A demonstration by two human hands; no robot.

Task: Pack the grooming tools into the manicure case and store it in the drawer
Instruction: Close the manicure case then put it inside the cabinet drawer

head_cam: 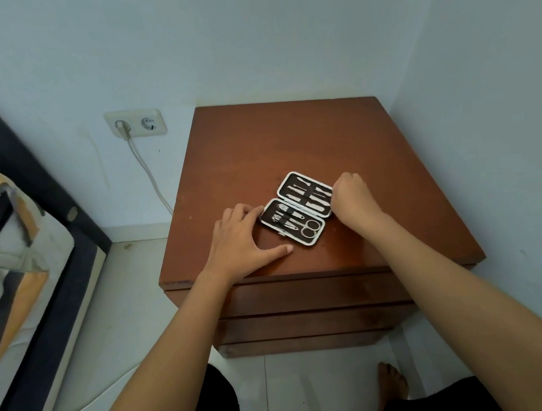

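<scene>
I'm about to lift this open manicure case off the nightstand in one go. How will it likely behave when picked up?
The manicure case lies open in two flat halves, so it will probably fold at the hinge if lifted by one side. The metal tools sit under straps and should mostly stay put, though tilting may loosen some. It looks small and stiff-shelled, likely light.
</scene>
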